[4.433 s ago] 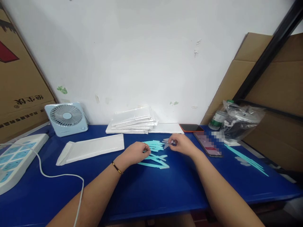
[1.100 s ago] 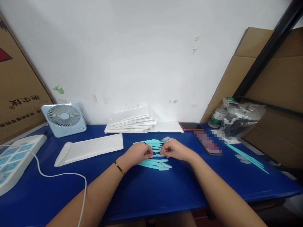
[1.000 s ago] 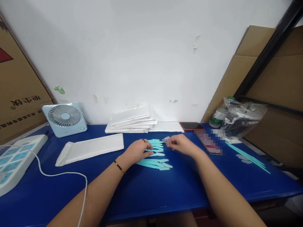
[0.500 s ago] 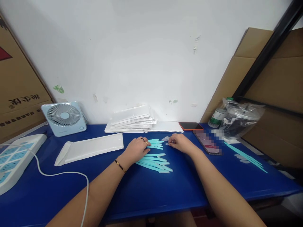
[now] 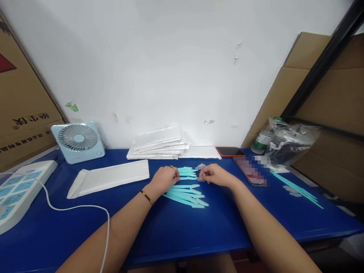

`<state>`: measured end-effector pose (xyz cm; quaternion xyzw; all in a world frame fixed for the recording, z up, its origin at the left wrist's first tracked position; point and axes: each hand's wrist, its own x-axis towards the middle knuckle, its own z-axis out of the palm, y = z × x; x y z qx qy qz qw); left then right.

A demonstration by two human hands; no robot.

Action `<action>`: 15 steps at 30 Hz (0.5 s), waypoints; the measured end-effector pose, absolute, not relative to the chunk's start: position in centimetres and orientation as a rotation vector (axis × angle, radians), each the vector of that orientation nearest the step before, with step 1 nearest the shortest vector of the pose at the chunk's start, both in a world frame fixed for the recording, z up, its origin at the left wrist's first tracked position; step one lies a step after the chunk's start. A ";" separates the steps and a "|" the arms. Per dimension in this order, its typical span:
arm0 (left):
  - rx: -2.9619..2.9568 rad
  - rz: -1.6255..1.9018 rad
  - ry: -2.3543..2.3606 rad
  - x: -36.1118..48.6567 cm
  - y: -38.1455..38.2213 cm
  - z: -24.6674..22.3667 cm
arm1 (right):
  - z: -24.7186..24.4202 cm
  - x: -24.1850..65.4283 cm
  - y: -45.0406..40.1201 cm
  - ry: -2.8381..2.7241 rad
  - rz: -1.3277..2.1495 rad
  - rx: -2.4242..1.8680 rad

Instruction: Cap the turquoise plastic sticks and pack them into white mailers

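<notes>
Mid-frame, I see L hand (image 5: 165, 177) pinching a teal stick (image 5: 187, 178), tip twd R hand (image 5: 215, 175), its thumb + fingers pinched on a small clear cap (image 5: 200, 179) nr that tip. More teal sticks (image 5: 183, 196) fan out lower ctr; loose caps (image 5: 200, 166) just above R hand's fingertips.

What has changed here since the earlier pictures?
The near group of turquoise strips has grown since the first picture. Since the last one, the left hand has closed on another strip; the right hand has shifted slightly toward the person, a clear piece at its fingertips. The fan and white packet stack stayed put.
</notes>
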<state>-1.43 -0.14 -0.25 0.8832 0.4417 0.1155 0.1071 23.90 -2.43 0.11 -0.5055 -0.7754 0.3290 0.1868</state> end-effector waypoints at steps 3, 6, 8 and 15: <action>2.594 0.345 1.283 -1.5 -0.1 -0.4 | -0.1 23.9 -2.3 -2.161 0.943 -1.415; 2.607 0.356 1.268 -1.5 -0.1 -0.4 | -0.4 23.8 -2.1 -2.163 0.912 -1.409; 2.601 0.365 1.263 -1.5 -0.1 -0.4 | -0.5 23.7 -2.0 -2.173 0.856 -1.407; 2.583 0.329 1.255 -1.7 -0.1 -0.1 | -0.5 23.7 -1.9 -2.183 0.794 -1.413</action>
